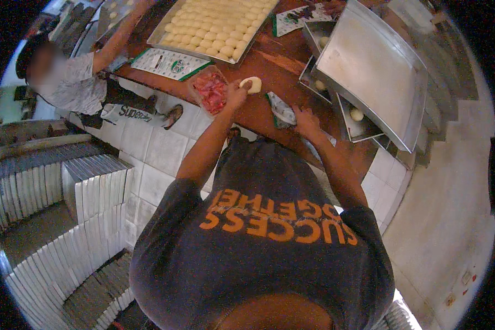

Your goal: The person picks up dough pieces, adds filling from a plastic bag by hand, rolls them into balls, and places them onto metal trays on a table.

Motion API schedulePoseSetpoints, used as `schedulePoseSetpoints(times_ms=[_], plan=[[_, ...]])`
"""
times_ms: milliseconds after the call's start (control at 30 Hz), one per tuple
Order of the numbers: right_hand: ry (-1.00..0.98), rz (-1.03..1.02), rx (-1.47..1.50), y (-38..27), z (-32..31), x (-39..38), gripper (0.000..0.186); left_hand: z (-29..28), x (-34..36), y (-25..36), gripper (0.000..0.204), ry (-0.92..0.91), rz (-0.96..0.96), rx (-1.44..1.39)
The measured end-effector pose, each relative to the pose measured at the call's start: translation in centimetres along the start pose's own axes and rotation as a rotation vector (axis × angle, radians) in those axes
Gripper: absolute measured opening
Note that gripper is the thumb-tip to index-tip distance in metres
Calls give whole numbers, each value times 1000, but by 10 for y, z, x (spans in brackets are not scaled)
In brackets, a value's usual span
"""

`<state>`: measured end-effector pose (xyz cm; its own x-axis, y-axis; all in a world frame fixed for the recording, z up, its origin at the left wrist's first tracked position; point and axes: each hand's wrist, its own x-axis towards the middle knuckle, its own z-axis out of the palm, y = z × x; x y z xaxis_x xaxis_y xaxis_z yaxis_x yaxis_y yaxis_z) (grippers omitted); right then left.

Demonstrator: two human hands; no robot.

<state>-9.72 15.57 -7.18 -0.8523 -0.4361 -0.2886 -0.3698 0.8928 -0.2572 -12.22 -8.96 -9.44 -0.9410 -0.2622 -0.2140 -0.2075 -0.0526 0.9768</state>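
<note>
My left hand (238, 95) is closed on a pale piece of dough (253, 85), pinching it at its left side above the reddish-brown table. Just left of that hand stands a clear plastic tub (208, 89) with red, moist pieces inside. On the right, my right hand (307, 120) is low over the table with its fingers apart. Its thumb side appears to touch a crumpled white and green plastic packet (282, 111). What lies under the right palm is hidden.
Beyond the tub, a large metal tray (237, 57) holds many dough balls in rows. A green and white sheet (168, 63) lies before it. Tilted metal trays (368, 77) pile up at right, a few dough balls among them. A co-worker (74, 82) reaches in from the left.
</note>
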Motion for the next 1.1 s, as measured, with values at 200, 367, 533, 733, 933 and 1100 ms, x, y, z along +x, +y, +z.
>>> schedulePoseSetpoints(times_ms=[200,367,533,733,933,1100], plan=[[-63,19,107,-12,4,12,66,9,-2,13,23,-13,-84,-106],[-75,-54,85,2,12,8,58,4,9,-12,26,-51,-71,-28],[-44,-189,130,5,-11,-20,56,18,10,-26,28,-243,-313,-161],[36,-233,129,12,-9,-23,51,30,22,-64,27,-323,-476,-396],[-8,-293,181,13,-8,-23,42,22,-4,-55,33,-348,-410,-558],[-1,-262,225,17,1,-11,49,5,-19,-36,38,-191,-361,-961]])
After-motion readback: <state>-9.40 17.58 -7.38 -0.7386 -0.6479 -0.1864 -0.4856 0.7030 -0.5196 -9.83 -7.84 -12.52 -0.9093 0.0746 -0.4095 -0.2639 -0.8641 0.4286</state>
